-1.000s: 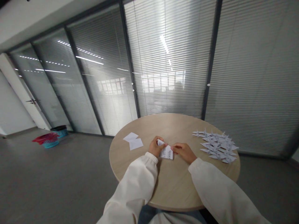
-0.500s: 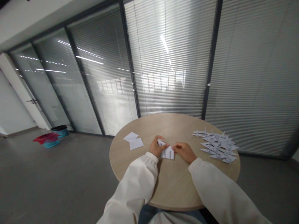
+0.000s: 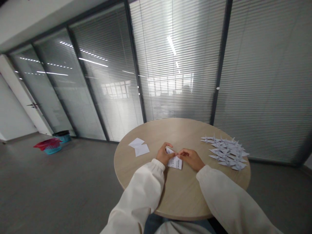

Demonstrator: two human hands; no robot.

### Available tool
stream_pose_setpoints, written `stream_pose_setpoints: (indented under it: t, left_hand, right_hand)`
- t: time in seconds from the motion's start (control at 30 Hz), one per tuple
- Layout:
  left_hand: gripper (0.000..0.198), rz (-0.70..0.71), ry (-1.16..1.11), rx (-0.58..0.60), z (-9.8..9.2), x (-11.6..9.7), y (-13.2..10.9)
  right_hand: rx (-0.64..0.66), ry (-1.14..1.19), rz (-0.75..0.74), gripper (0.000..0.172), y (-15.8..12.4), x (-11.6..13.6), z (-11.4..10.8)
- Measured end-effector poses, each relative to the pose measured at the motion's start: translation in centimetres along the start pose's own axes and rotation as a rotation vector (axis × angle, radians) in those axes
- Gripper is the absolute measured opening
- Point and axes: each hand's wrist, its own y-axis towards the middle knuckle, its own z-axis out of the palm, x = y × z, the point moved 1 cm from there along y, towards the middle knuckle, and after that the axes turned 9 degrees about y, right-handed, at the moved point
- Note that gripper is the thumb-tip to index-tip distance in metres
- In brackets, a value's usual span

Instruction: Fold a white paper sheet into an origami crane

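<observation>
A folded sheet of printed paper (image 3: pixel 175 163) lies at the middle of the round table, between my hands. My left hand (image 3: pixel 165 154) grips its left side, thumb on top and index finger curved over the far edge. With thumb and fingertips pinched together, my right hand (image 3: pixel 191 158) holds the paper's upper right edge, close to my left thumb. The fingers partly cover the print. To the right lies a pile of folded white paper cranes (image 3: pixel 229 152). On the left are loose white paper pieces (image 3: pixel 142 150).
The round wooden table (image 3: pixel 185 201) stands before a glass partition with blinds (image 3: pixel 177 104). On the floor at the left are a bin with a red liner (image 3: pixel 50 146) and a bin with a black liner (image 3: pixel 63 136). A white door (image 3: pixel 31 100) is beyond them.
My right hand has shifted slightly left along the paper's upper edge, so its fingertips meet my left thumb. The paper has turned and slid a little toward me.
</observation>
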Motion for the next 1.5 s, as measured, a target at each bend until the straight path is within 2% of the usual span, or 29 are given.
stream_pose_setpoints:
  t: [0.13, 0.3, 0.63, 0.8, 1.07, 1.5]
  left_hand:
    - [0.046, 0.017, 0.012, -0.019, 0.0, 0.1, 0.2]
    - [0.053, -0.02, -0.12, -0.019, 0.0, 0.2, 0.4]
    - [0.041, 0.041, -0.118, 0.017, 0.0, 0.2, 0.3]
    - [0.044, 0.032, -0.142, 0.047, 0.2, 0.3, 0.3]
    - [0.046, 0.026, -0.242, -0.006, 0.0, -0.7, 0.1]
    - [0.045, 0.044, -0.211, 0.053, 0.2, -0.2, 0.1]
  right_hand:
    - [-0.017, -0.038, -0.001, 0.021, 0.1, -0.3, -0.1]
    - [-0.052, -0.063, 0.008, 0.018, 0.4, -0.8, -0.3]
    - [-0.012, -0.055, -0.028, 0.019, 0.2, -0.8, 0.0]
    - [-0.004, -0.061, -0.046, 0.019, 0.1, -0.5, 0.0]
    - [-0.012, -0.091, -0.035, 0.016, 0.3, -0.8, -0.2]
    - [0.007, -0.014, -0.028, 0.019, 0.0, -0.1, 0.1]
